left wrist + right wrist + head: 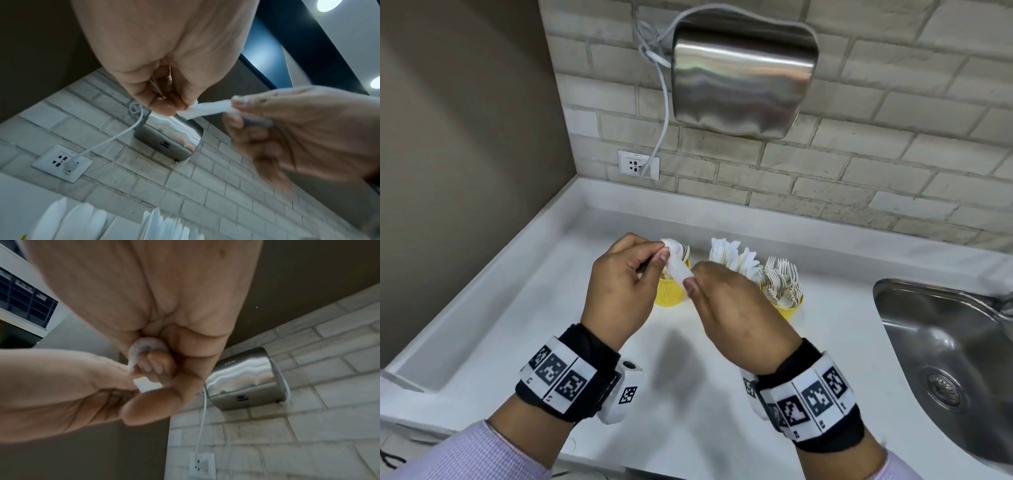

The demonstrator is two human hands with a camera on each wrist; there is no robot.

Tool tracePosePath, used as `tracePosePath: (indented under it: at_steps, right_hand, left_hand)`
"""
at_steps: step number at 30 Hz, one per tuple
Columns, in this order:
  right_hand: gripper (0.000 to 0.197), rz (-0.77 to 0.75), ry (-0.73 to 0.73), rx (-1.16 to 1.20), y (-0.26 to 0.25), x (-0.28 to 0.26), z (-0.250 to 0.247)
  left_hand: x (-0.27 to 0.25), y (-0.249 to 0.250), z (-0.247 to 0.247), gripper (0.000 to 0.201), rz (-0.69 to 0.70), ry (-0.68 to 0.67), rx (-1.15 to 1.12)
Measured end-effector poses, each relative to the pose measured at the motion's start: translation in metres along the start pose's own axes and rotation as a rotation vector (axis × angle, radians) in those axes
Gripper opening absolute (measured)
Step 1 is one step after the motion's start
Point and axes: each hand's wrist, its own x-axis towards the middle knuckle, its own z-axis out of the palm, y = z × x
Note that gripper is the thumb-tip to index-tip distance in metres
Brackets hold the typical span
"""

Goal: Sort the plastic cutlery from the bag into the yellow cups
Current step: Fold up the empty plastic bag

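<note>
Both hands meet above the white countertop (524, 308), wrists wrapped in black bands with square printed markers. Between them stretches a crumpled, translucent white plastic bag (677, 267), now twisted into a thin strip. The left hand (619, 277) pinches one end between thumb and curled forefinger; the right hand (726, 301) pinches the other end, and the right wrist view shows more of the film bunched inside its closed fingers.

Just beyond the fingertips stand three small yellow perforated plastic cups. The left cup (669, 291), partly behind the bag, holds white spoons; the middle one is hidden behind the right hand, with only its white knives (732, 257) showing above the knuckles; the right cup (789, 308) is packed with white forks (782, 277). No cutlery shows inside the bag, so the sorting looks finished or nearly so.

The bag should handle as almost weightless, limp and slightly slippery film, with no stiffness of its own; it is likely to slide out of a loose grasp, so a firm pinch on a gathered wad, as now, suits it better than an edge.
</note>
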Motion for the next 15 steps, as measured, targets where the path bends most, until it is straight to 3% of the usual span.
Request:
tracePosePath:
  at_steps: [7,11,15]
  right_hand:
    - [0.04,-0.122,0.149,-0.079,0.012,0.018,-0.035]
    - [0.031,-0.147,0.247,0.111,0.032,0.028,-0.032]
    - [0.029,-0.029,0.3,0.334,0.044,0.03,-0.006]
  left_hand:
    - [-0.018,0.001,0.008,0.018,0.063,-0.122,-0.038]
    - [-0.021,0.012,0.004,0.016,-0.014,-0.322,-0.225]
    - [-0.019,0.027,-0.002,0.019,-0.121,-0.358,-0.496]
